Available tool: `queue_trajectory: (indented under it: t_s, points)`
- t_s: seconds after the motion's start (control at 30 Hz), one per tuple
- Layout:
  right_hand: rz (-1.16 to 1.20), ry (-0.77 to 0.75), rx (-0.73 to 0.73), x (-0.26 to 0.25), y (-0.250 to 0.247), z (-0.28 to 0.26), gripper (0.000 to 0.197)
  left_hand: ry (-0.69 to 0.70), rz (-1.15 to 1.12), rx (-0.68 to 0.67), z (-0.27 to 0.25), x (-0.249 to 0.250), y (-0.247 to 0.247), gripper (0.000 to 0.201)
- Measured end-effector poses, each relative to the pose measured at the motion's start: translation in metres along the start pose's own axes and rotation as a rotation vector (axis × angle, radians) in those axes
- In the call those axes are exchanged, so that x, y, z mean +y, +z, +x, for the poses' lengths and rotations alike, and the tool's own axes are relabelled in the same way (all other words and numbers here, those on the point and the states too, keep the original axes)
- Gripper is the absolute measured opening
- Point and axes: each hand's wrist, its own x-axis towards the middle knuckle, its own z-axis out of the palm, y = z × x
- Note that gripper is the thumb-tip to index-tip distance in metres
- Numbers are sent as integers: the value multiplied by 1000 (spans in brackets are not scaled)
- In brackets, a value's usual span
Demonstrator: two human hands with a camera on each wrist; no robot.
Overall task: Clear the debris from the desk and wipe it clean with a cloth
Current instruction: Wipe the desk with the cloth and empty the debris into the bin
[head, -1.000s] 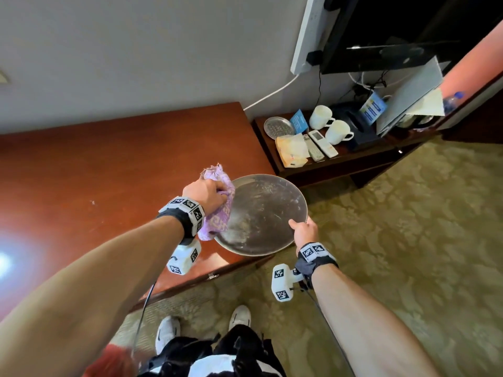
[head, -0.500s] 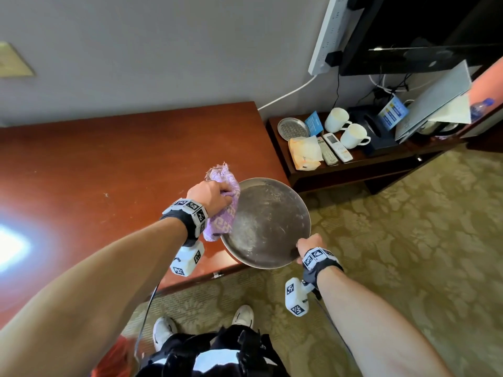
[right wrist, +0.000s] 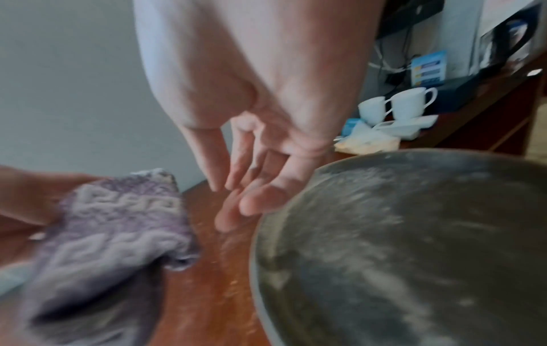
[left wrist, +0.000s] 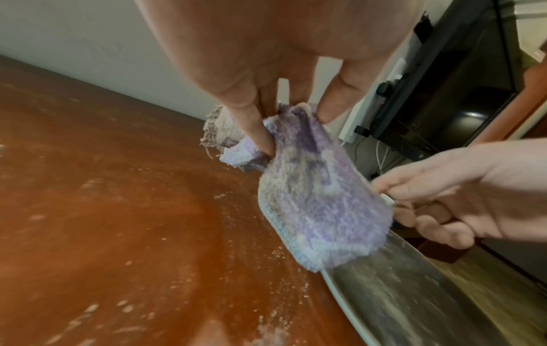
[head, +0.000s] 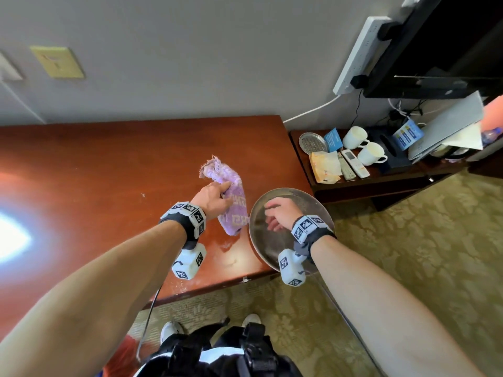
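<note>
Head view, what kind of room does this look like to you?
Probably a hotel room: a wooden desk against the wall, a low side shelf with two white cups, remote controls and a small tray, and patterned carpet.

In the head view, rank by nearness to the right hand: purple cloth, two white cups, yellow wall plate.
From the right hand:
1. Purple cloth, just to its left on the desk.
2. White cups, on the low shelf to the upper right.
3. Yellow wall plate, far upper left on the wall.
</note>
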Motion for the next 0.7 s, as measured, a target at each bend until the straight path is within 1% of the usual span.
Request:
queue_trajectory:
  t_s: [0.07, 0.17, 0.23, 0.3, 0.37, 0.4, 0.47, 0.5, 0.57, 0.6, 0.7]
  points:
    - [55, -32, -105, -25, 27, -2, 32, -27, -32, 16, -4, -18, -10, 58]
    - [43, -56, -180, -45, 60, -1, 47, -80, -118, 38, -8, -42, -23, 59]
    - [-14, -109, -192, -52, 76, 2, 59, -120, -180, 49, -8, -57, -30, 58]
    - [-61, -156, -185, -55, 85, 4, 63, -139, -206, 60, -6, -66, -32, 57]
    - [-89, -176, -148, -60, 94, 6, 57, -125, -203, 56, -4, -72, -37, 54]
    - [-122, -196, -108, -62, 97, 6, 49, -109, -197, 54, -4, -73, -40, 49]
    - [-218, -217, -13, -66, 99, 8, 21, -80, -202, 48, -2, -74, -44, 37]
    - [-245, -200, 19, -67, 98, 11, 18, -67, -204, 52, 0, -75, -45, 41]
    - [-286, -156, 60, -67, 94, 18, 29, -57, -178, 48, 3, -77, -46, 53]
    - [-318, -136, 83, -68, 90, 23, 30, -57, -151, 42, 7, -77, -48, 56]
    - [-398, -83, 117, -72, 74, 41, 24, -67, -47, 4, 19, -80, -50, 60]
